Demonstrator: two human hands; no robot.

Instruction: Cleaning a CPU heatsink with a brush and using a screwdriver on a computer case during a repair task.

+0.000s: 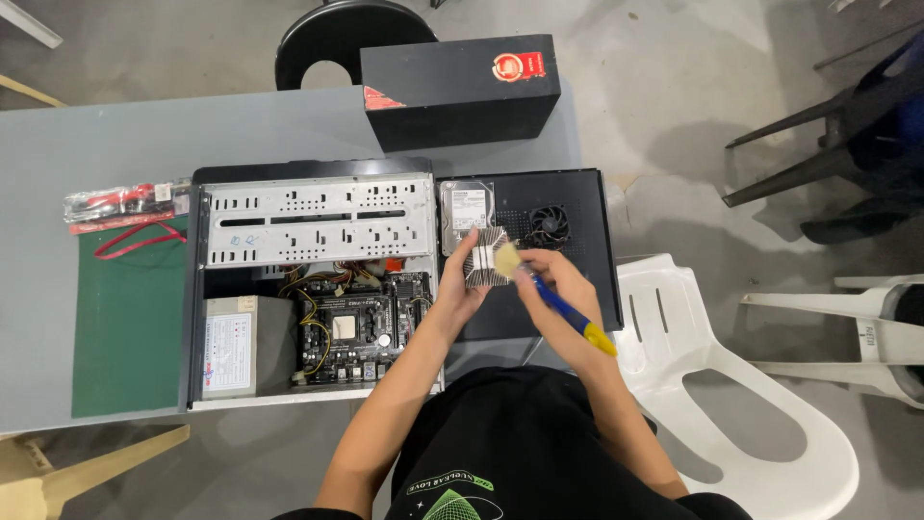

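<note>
My left hand (458,287) grips a finned metal heatsink (488,260) above the black side panel (577,207). My right hand (558,289) holds a paintbrush (553,300) with a blue and yellow handle. Its pale bristles rest on the heatsink's fins. Both hands are just right of the open computer case (313,279), where the motherboard (351,327) and a grey power supply (231,345) show.
A hard drive (465,207) and a small black fan (549,226) lie on the side panel. A black box (462,89) sits at the table's far edge. A green mat (125,318) and red cables (125,207) lie left. White plastic chairs (731,385) stand right.
</note>
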